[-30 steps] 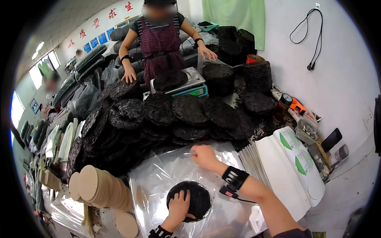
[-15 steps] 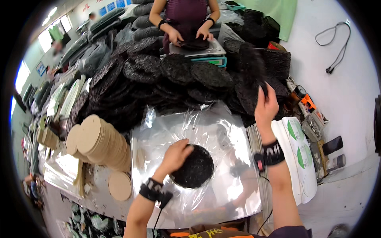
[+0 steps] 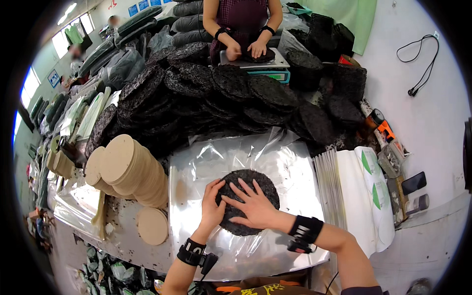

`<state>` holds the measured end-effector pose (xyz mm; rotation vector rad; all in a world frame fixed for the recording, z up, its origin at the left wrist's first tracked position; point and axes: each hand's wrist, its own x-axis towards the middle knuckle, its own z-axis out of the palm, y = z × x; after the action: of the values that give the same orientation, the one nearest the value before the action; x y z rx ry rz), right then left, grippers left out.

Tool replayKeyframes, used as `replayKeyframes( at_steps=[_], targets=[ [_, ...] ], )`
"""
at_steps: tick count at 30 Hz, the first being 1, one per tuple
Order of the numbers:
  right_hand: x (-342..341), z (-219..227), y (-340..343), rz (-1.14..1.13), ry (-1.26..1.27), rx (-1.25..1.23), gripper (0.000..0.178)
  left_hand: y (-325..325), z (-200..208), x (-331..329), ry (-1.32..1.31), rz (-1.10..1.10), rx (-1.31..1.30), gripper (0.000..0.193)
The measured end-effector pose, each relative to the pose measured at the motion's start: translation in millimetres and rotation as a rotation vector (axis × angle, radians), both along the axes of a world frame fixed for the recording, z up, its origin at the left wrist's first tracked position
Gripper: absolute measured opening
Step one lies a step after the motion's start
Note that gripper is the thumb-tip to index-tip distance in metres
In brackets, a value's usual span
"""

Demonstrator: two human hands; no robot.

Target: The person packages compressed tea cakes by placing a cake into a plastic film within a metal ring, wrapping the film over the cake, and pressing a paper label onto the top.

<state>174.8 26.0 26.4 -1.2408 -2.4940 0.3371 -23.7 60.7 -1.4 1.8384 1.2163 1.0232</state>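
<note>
A round black cake of dried seaweed [image 3: 265, 187] lies flat on a stack of clear plastic film [image 3: 196, 255] in front of me. My left hand [image 3: 214, 204] rests on the cake's left edge with its fingers stretched out. Across the cake's middle lies my right hand [image 3: 253, 209], palm down and fingers spread, its fingertips close to those of my left hand. Neither hand grips anything. The surface beneath the cake is hidden.
Beyond the film rises a heap of seaweed cakes [image 3: 187, 81]. Left stands a stack of round cardboard discs [image 3: 132, 167]; right are a white printed roll [image 3: 376, 196] and a phone [image 3: 414, 182]. A co-worker's hands [image 3: 256, 48] touch a cake on a scale [image 3: 275, 73].
My right hand has come from the right of the heap down to the middle, bringing a seaweed cake. It now lies flat on the cake there. My left hand stays at the left edge.
</note>
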Motion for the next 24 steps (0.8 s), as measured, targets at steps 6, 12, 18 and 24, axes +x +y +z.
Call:
replayKeyframes(
  at_steps=[6, 12, 18, 24],
  targets=[
    [-16.3, -29.9, -3.7, 0.026, -0.131, -0.033, 0.068, -37.9, -22.3, -104.1, 0.467, 0.466, -0.036, 0.045],
    [0.1, -51.3, 2.3, -0.001, -0.207, -0.136, 0.072, -8.2, 23.7, -125.3, -0.397, 0.258, -0.287, 0.036],
    [-26.1, -58.5, 9.1, -0.014, -0.148, -0.104, 0.064, -27.6, -44.1, -54.9, 0.352, -0.263, 0.23, 0.08],
    [86.2, -69.3, -31.1, -0.808, 0.074, 0.288, 0.072, -47.9, -45.4, 24.7, 0.389, -0.286, 0.46, 0.087]
  ],
)
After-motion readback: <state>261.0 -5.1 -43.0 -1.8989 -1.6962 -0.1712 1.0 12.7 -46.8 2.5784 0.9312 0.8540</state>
